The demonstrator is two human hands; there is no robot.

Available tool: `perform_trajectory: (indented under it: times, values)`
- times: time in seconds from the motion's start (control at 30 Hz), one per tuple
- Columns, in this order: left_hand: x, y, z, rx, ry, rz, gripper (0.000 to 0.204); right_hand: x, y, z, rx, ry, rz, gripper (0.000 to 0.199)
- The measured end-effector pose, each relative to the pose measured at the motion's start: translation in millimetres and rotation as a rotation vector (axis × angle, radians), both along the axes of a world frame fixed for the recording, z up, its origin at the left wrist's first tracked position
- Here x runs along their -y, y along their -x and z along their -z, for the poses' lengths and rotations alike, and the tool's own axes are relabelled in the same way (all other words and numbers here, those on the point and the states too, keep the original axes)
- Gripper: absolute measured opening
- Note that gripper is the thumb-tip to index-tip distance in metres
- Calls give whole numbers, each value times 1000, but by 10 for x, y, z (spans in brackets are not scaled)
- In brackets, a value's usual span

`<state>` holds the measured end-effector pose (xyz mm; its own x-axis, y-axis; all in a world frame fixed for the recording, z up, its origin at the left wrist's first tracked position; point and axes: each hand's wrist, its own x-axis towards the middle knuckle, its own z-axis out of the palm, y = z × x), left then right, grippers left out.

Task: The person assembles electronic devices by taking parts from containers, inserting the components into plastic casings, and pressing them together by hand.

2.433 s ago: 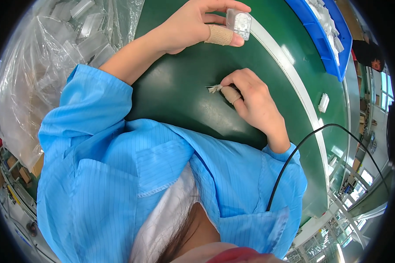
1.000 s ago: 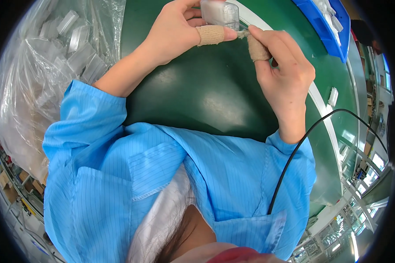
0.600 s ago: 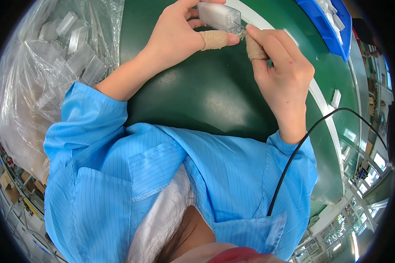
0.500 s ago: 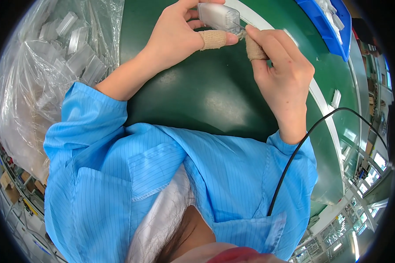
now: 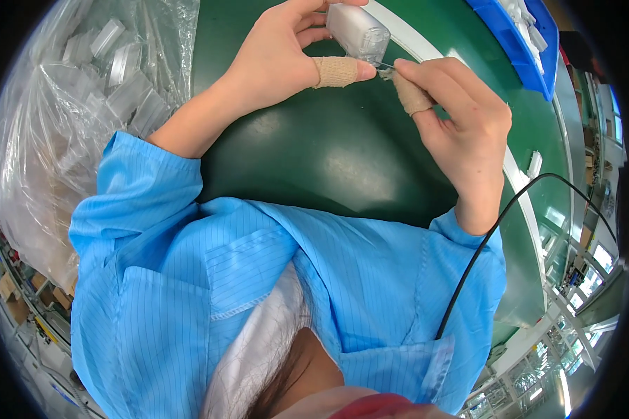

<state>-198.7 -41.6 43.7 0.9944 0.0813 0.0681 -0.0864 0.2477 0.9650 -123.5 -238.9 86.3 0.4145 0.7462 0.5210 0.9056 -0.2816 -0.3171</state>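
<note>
A small white block-shaped item in a clear plastic case (image 5: 357,33) is tilted above the green table near the top of the view. My left hand (image 5: 278,61) grips it, fingers behind and thumb below its near end. From that end a thin strip (image 5: 384,66), perhaps clear film, reaches toward my right hand (image 5: 465,105). The right thumb and forefinger are pinched together at the strip; what exactly lies between them is too small to make out. Tan fabric sleeves wrap the left thumb (image 5: 335,71) and the right thumb (image 5: 411,95).
On the left, a large clear bag (image 5: 42,140) holds several clear plastic cases. A blue bin (image 5: 500,31) with white pieces stands at the far right. A white curved rail (image 5: 412,40) crosses the green surface (image 5: 328,153). A black cable (image 5: 479,244) arcs beside my right sleeve.
The cased item has tipped a little and moved slightly right. My right hand has drawn a short way right and down from it, and the thin strip now shows between the hands.
</note>
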Motion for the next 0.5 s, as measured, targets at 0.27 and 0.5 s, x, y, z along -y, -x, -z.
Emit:
perform_trajectory:
  times: [0.27, 0.5]
  values:
    - [-87, -150, 346, 377, -111, 50, 73, -8, -14, -132, 191, 278, -69, 18]
    - [-53, 8, 6, -7, -183, -11, 71, -93, 7, -150, 258, 357, -59, 20]
